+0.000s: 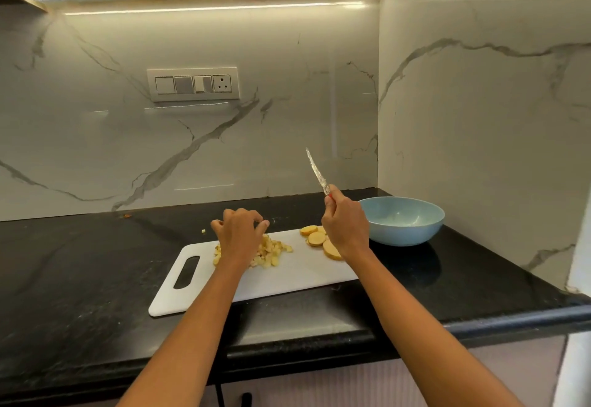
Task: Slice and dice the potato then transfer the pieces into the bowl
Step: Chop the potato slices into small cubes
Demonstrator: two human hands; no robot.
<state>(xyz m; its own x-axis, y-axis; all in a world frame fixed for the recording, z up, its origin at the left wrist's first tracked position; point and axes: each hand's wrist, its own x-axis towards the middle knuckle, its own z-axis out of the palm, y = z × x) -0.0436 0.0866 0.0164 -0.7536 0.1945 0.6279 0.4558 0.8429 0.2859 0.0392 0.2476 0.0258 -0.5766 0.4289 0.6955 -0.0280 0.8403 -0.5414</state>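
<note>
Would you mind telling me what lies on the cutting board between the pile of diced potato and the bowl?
In the head view, round potato slices lie between the diced pile and the bowl, with the right hand, holding the knife, above them.

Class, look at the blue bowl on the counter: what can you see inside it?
The bowl looks empty: its pale blue inner wall shows bare, with no potato pieces in it. The near rim hides the lowest front part of the inside, so that strip cannot be checked.
</note>
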